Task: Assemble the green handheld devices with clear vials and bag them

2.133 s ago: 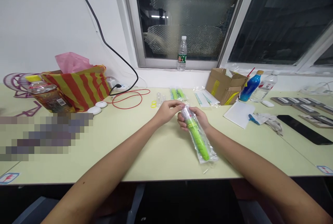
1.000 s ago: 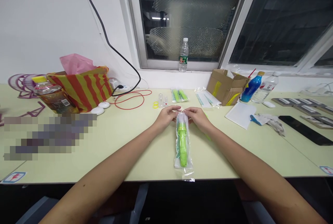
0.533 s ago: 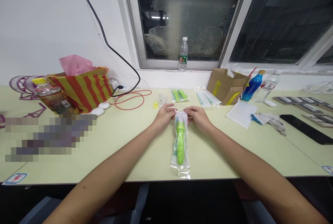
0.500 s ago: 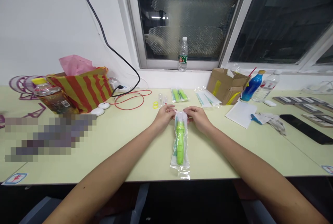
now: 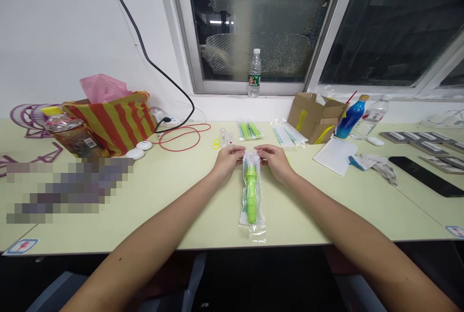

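A clear plastic bag [image 5: 256,219] with a green item [image 5: 252,191] inside lies lengthwise on the table, its near end close to the front edge. My left hand [image 5: 229,161] pinches the far left corner of the bag. At the far right corner, my right hand [image 5: 274,160] is closed on the same bag, its fingertips close to those of my left hand. Beyond the hands are yellow scissor-like loops [image 5: 216,144], small clear pieces [image 5: 226,137], a packet of green items [image 5: 250,131] and flat white-and-green packets [image 5: 289,134].
On the left are a striped bag [image 5: 119,121], a tilted drink bottle [image 5: 74,133] and a red cable [image 5: 179,148]. To the right stand a cardboard box [image 5: 313,116] and a blue bottle [image 5: 351,118], with white paper [image 5: 335,156] and a black slab [image 5: 426,177] nearer.
The bag's near end has shifted slightly away from the front edge. Both hands keep their hold, and a bit of green now shows beside my right hand.
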Tool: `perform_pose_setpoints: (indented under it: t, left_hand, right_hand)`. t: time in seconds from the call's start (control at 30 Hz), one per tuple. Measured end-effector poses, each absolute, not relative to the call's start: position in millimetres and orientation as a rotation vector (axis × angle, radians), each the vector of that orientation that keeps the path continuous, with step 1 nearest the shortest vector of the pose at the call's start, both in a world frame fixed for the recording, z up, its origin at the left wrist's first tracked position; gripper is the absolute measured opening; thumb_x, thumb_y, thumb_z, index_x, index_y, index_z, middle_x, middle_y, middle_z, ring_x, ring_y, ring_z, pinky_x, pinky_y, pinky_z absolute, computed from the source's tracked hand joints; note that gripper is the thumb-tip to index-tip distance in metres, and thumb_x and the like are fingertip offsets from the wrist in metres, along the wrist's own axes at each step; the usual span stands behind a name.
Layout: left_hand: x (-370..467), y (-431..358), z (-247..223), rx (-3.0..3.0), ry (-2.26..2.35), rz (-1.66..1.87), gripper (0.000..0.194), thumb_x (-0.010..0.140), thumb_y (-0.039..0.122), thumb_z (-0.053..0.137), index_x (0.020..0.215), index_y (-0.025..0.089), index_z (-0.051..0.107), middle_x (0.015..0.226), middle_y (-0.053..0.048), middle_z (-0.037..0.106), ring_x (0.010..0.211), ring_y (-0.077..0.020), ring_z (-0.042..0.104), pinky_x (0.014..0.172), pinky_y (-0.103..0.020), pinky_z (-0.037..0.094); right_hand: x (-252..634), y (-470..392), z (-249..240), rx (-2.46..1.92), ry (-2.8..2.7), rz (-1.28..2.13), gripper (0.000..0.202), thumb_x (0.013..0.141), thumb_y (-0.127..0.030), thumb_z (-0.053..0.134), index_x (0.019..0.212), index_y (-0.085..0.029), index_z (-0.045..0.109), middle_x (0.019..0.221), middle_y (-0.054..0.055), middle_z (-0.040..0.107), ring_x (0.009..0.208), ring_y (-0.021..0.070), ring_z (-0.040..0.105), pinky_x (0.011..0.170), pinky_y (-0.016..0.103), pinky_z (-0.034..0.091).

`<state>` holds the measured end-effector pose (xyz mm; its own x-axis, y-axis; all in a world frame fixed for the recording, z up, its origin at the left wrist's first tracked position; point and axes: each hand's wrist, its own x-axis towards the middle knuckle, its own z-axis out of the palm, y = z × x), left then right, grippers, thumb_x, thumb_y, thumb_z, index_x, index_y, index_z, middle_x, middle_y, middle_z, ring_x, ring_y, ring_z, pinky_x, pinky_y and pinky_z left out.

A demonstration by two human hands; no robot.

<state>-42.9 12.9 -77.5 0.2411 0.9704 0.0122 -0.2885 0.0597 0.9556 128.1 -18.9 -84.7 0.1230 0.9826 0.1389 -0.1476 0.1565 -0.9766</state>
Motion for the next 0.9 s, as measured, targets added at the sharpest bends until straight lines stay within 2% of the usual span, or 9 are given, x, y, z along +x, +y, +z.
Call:
perform_pose_setpoints:
  t: [0.23, 0.43, 0.63, 0.9]
  left_hand:
    - [-44.6, 15.7, -80.8, 1.041, 0.799, 1.054, 0.017, 0.065, 0.015, 0.078, 0.079, 0.008, 0.071, 0.082, -0.011, 0.069, 0.078, -0.0173, 0.066, 0.079, -0.034, 0.054]
    - [-45.3, 15.1, -78.5, 1.086, 0.726, 1.1, 0.027, 0.063, 0.018, 0.079, 0.089, 0.013, 0.074, 0.079, -0.005, 0.066, 0.076, -0.0162, 0.063, 0.079, -0.036, 0.052]
    - [-46.2, 17.6, -78.8, 1.147, 0.661, 1.137, 0.015, 0.063, 0.019, 0.077, 0.076, 0.013, 0.072, 0.081, -0.004, 0.063, 0.079, -0.0149, 0.061, 0.081, -0.034, 0.051]
    - [-45.8, 17.3, -76.7, 1.197, 0.627, 1.138, 0.016, 0.062, 0.019, 0.077, 0.07, 0.015, 0.064, 0.074, 0.002, 0.056, 0.07, -0.0096, 0.055, 0.074, -0.026, 0.047]
  right_hand:
    - [128.4, -19.8, -86.1, -1.036, -1.071, 1.07, 0.022, 0.065, -0.031, 0.076, 0.084, -0.019, 0.076, 0.068, 0.001, 0.065, 0.061, 0.0143, 0.057, 0.055, 0.029, 0.048]
    - [128.2, -19.4, -86.3, -0.993, -1.059, 1.031, 0.014, 0.065, -0.025, 0.07, 0.077, -0.021, 0.077, 0.075, 0.003, 0.069, 0.066, 0.015, 0.058, 0.06, 0.029, 0.048]
    - [129.4, -16.4, -89.0, -0.932, -1.075, 1.016, 0.008, 0.065, -0.021, 0.067, 0.068, -0.02, 0.075, 0.072, 0.002, 0.068, 0.064, 0.0145, 0.058, 0.063, 0.031, 0.049]
    - [129.5, -20.5, -84.9, -0.869, -1.268, 0.872, 0.019, 0.068, -0.014, 0.056, 0.062, -0.021, 0.073, 0.076, 0.001, 0.063, 0.068, 0.0134, 0.055, 0.063, 0.028, 0.045]
